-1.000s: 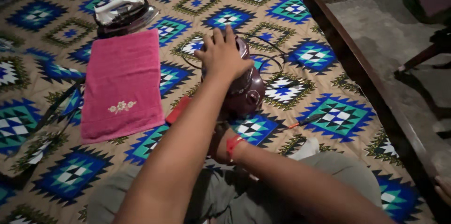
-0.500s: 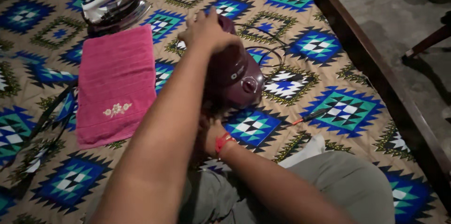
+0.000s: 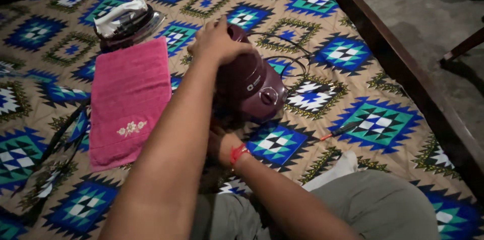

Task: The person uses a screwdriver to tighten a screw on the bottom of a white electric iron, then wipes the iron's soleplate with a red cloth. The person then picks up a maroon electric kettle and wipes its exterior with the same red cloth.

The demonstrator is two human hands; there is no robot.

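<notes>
The maroon mixer-grinder base (image 3: 252,81) looks heavy, rigid and smooth-skinned, so the left hand (image 3: 217,43) clamps its top while the right hand (image 3: 219,142) braces underneath, fingers hidden.

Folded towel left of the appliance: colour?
Pink, with a small pale floral embroidery near one end; the towel shows in the head view.

R hand (image 3: 218,139) mostly hidden behind the L forearm and under the maroon appliance base (image 3: 252,86); grip can't be made out. L hand (image 3: 218,43) covers the base's top, so what's under the palm is unseen. Knob markings too small to tell. Black strap (image 3: 60,136) lost in shadow at left.
</notes>
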